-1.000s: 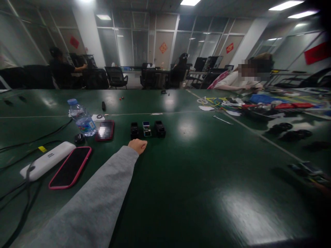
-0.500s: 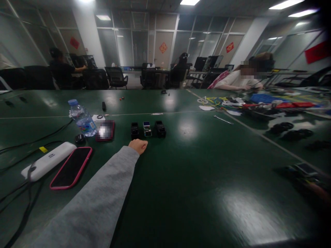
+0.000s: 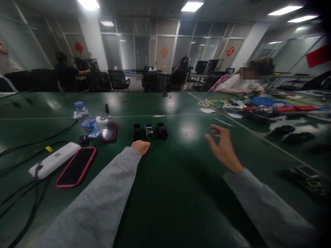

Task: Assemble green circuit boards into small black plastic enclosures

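Note:
My left hand (image 3: 141,146) rests on the green table (image 3: 181,179) as a closed fist, with nothing visible in it. Just beyond its knuckles stand three small blocks in a row: a black one (image 3: 137,132), a blue-and-white one (image 3: 148,130) and another black one (image 3: 162,130). My right hand (image 3: 222,147) hovers above the table to the right of the row, its fingers spread and empty. Both arms wear grey sleeves.
At the left lie a pink-cased phone (image 3: 77,166), a white power bank (image 3: 54,159) with black cables, a water bottle (image 3: 87,119) and a dark red case (image 3: 109,131). A seated person (image 3: 243,82) works at the far right among wires and parts (image 3: 258,106). Office chairs stand behind.
My right hand has come into view from the right, raised over the table with fingers spread. The view shifted slightly. My left fist has stayed in place.

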